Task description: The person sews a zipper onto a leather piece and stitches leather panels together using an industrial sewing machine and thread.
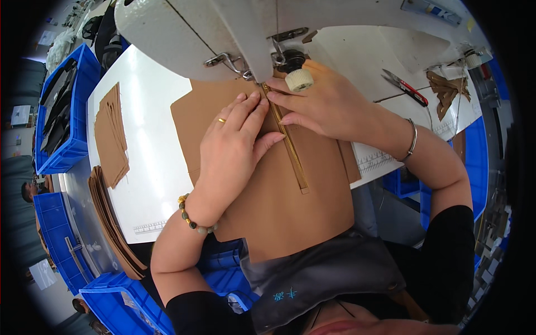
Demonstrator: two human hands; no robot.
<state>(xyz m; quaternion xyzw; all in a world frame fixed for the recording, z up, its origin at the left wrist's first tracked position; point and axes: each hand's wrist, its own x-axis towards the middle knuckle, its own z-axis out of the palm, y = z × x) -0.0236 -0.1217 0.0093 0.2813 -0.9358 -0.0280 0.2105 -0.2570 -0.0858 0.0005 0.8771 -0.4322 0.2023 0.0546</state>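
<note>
A large brown panel point(268, 215) lies on the white sewing table and hangs over its near edge onto a dark apron. Set into a long slot in the panel is a gold-toothed zipper point(292, 149), running up toward the needle area of the white sewing machine point(184, 33). My left hand point(237, 131) rests with its fingers stretched out on the panel, left of the zipper, thumb near the teeth. On the other side, my right hand point(318, 100) lies over the panel with fingertips at the zipper close to the presser foot. The needle itself is hidden.
Brown pieces point(113, 137) lie stacked on the table's left, above a bundle of brown strips point(111, 223). Red-handled snips point(406, 89) and brown scraps point(448, 92) sit at right. Blue crates point(64, 159) stand around the table. Another person point(28, 191) is far left.
</note>
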